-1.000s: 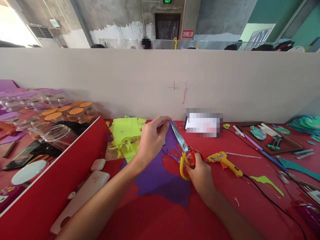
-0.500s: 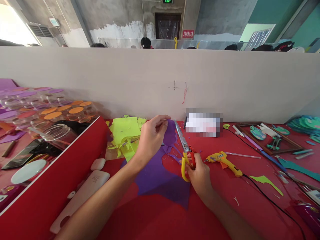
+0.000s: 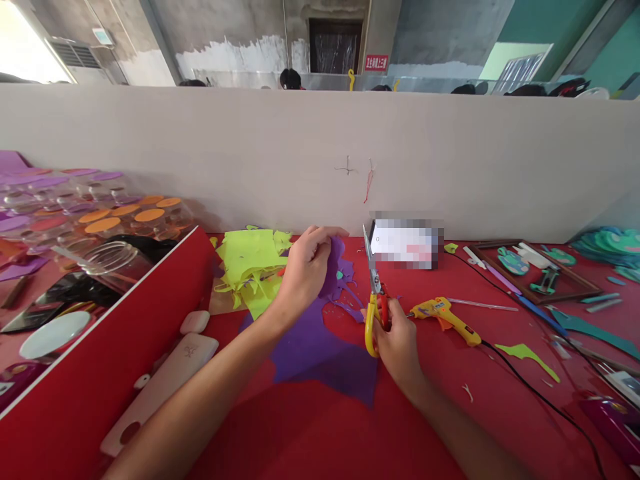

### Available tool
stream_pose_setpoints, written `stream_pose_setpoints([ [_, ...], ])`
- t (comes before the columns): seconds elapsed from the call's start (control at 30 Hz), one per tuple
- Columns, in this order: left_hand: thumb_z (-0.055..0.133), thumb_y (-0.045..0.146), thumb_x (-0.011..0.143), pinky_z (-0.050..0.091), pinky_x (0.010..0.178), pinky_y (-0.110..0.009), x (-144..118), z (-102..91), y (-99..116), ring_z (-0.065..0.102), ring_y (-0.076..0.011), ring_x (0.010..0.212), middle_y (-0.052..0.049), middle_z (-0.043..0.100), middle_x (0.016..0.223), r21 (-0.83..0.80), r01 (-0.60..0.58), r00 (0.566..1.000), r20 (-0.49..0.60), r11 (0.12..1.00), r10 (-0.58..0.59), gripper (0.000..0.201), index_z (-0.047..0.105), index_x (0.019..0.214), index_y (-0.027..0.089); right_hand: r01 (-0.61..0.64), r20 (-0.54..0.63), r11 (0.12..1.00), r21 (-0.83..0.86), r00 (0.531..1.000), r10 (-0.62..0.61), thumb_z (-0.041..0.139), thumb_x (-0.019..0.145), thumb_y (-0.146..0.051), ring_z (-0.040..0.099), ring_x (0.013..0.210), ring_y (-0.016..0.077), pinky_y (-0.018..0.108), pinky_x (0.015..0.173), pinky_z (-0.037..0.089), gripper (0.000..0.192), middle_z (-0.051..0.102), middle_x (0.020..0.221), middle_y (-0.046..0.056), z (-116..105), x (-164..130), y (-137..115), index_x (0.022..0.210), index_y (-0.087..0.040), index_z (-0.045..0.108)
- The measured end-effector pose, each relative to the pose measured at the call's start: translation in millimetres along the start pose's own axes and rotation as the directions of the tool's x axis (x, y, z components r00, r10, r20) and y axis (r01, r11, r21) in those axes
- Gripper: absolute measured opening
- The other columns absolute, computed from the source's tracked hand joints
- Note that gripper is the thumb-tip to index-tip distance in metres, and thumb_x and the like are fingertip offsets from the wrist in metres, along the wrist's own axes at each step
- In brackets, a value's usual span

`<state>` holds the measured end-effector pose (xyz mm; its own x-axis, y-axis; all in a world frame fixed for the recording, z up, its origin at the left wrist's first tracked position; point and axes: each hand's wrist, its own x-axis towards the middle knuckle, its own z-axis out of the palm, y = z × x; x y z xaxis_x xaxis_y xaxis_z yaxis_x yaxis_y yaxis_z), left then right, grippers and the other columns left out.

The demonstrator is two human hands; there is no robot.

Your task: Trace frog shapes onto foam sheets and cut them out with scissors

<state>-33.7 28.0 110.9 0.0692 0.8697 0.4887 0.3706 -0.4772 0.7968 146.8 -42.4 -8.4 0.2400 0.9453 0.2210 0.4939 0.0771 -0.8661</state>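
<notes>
Between the thumb and fingers of my left hand (image 3: 309,262) is a purple foam piece (image 3: 332,270), held upright and partly hidden by the hand. My right hand (image 3: 399,343) grips scissors (image 3: 373,297) with one yellow and one red handle. Their blades point up and away from me, nearly closed, to the right of the foam piece and apart from it. Below the hands lies a larger purple foam sheet (image 3: 320,360) with cut edges, and purple scraps (image 3: 350,308) are strewn between the hands. Yellow-green foam sheets (image 3: 253,257) lie left of my left hand.
A yellow glue gun (image 3: 445,317) with a black cord lies at right. A propped phone (image 3: 403,243) stands against the white partition (image 3: 250,153). Left, a red divider (image 3: 165,293) borders glass jars (image 3: 113,263); a white power bank (image 3: 163,390) lies beside it. A brown frame (image 3: 590,290) lies far right.
The scissors have moved away from the purple foam piece and turned more upright, blades closer together. My left hand has turned the piece so it shows narrower.
</notes>
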Motion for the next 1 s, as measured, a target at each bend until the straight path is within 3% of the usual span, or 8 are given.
stream_pose_setpoints([
  [0.2, 0.052, 0.022, 0.097, 0.042, 0.064, -0.024, -5, 3.6, 11, 0.054, -0.0121, 0.072, -0.003, 0.063, 0.083, -0.117, -0.033, 0.999, 0.015, 0.993, 0.034, 0.014, 0.066, 0.098, 0.018, 0.020, -0.001, 0.999, 0.041, 1.000, -0.020, 0.062, 0.089, -0.053, 0.049, 0.048, 0.0126, 0.023, 0.048, 0.038, 0.034, 0.050, 0.057, -0.007, 1, -1, 3, 0.080, -0.024, 0.047],
  [0.33, 0.049, 0.022, 0.099, 0.041, 0.061, -0.023, -9, 5.0, 20, 0.049, -0.0101, 0.067, 0.000, 0.056, 0.078, -0.215, -0.052, 0.996, 0.056, 0.975, 0.065, 0.011, 0.058, 0.094, 0.018, 0.047, -0.025, 0.998, 0.035, 0.999, -0.047, 0.062, 0.090, -0.053, 0.045, 0.047, 0.0112, 0.023, 0.047, 0.033, 0.040, 0.044, 0.054, -0.009, 4, 0, 6, 0.074, -0.024, 0.041],
  [0.43, 0.048, 0.022, 0.100, 0.041, 0.058, -0.022, -11, 6.1, 24, 0.046, -0.0091, 0.062, 0.001, 0.052, 0.074, -0.271, -0.021, 0.995, 0.093, 0.962, 0.048, 0.010, 0.054, 0.094, 0.019, 0.069, -0.030, 0.998, 0.003, 0.997, -0.068, 0.063, 0.089, -0.053, 0.044, 0.048, 0.0114, 0.024, 0.048, 0.033, 0.038, 0.045, 0.055, -0.008, 6, 1, 9, 0.073, -0.023, 0.046],
  [0.53, 0.051, 0.021, 0.099, 0.040, 0.058, -0.022, -12, 6.7, 25, 0.047, -0.0095, 0.064, 0.001, 0.055, 0.076, -0.228, -0.027, 0.994, 0.099, 0.973, 0.051, 0.008, 0.058, 0.102, 0.019, 0.050, 0.004, 0.998, -0.033, 0.999, -0.050, 0.066, 0.087, -0.053, 0.047, 0.048, 0.0123, 0.024, 0.048, 0.033, 0.037, 0.049, 0.055, -0.006, 8, 1, 11, 0.074, -0.022, 0.052],
  [0.67, 0.055, 0.017, 0.096, 0.043, 0.062, -0.022, -15, 6.6, 27, 0.051, -0.0103, 0.069, -0.001, 0.061, 0.082, -0.175, -0.068, 0.987, 0.134, 0.982, 0.092, 0.021, 0.064, 0.115, 0.021, 0.032, 0.082, 0.999, -0.010, 0.996, -0.031, 0.065, 0.086, -0.052, 0.060, 0.055, 0.0170, 0.025, 0.051, 0.041, 0.033, 0.065, 0.063, 0.001, 7, 0, 6, 0.078, -0.021, 0.058],
  [0.8, 0.057, 0.017, 0.096, 0.045, 0.064, -0.021, -19, 8.7, 33, 0.056, -0.0100, 0.075, -0.002, 0.069, 0.093, -0.178, -0.133, 0.979, 0.129, 0.975, 0.157, 0.014, 0.068, 0.105, 0.019, 0.067, 0.159, 0.994, -0.081, 0.986, -0.054, 0.062, 0.086, -0.043, 0.069, 0.064, 0.0217, 0.027, 0.056, 0.045, 0.024, 0.072, 0.072, 0.006, 4, -2, -5, 0.077, -0.021, 0.061],
  [1.0, 0.056, 0.022, 0.099, 0.040, 0.059, -0.021, -44, 12.5, 34, 0.052, -0.0084, 0.064, 0.000, 0.066, 0.080, -0.042, -0.117, 0.986, 0.115, 0.992, 0.122, 0.013, 0.067, 0.093, 0.018, 0.224, 0.252, 0.961, -0.159, 0.951, -0.180, 0.061, 0.088, -0.037, 0.071, 0.075, 0.0233, 0.028, 0.064, 0.049, 0.017, 0.075, 0.084, 0.007, 10, -6, -13, 0.092, -0.021, 0.067],
])
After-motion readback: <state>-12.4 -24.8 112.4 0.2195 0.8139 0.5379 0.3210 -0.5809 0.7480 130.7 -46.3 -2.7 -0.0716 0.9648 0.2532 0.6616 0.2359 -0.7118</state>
